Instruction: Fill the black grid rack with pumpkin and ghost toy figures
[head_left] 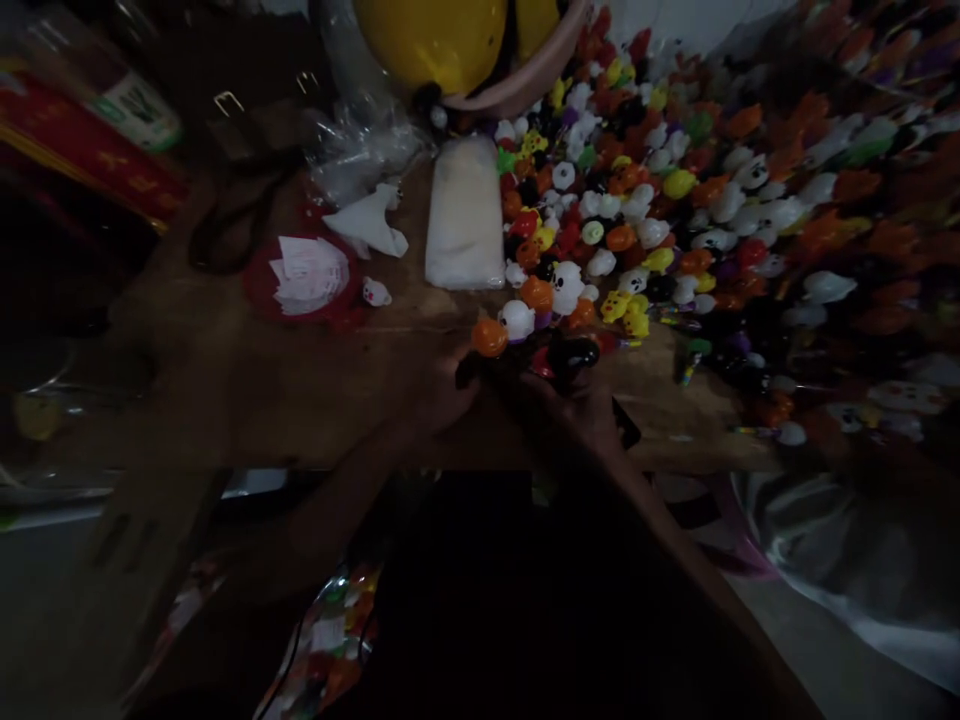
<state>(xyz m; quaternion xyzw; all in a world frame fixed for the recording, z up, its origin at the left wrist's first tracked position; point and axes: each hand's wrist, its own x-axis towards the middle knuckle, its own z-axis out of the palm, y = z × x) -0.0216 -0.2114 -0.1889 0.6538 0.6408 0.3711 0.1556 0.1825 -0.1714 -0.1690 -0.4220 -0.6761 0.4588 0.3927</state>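
We look down on a dim wooden table (300, 390) whose right half is buried under a big heap of small toy figures (675, 200) in orange, white, yellow, red and black, spreading off to the right edge. At the top edge sits a large yellow rounded object (442, 40), and just below it a white wrapped packet (465, 215) lies lengthways beside the heap. To the left of the packet we see crumpled clear plastic (360, 150), a folded white paper scrap (371, 225), and a round red lid (304, 280) carrying a stack of white slips. Our two hands meet at the near edge of the heap, close together. Our left hand (442, 395) is curled in shadow, and we cannot tell whether it grips anything. Our right hand (581, 405) closes its fingers around a small glossy black toy (574, 352). An orange pumpkin figure (489, 336) rests just above the left hand, next to a white ghost figure (517, 318).
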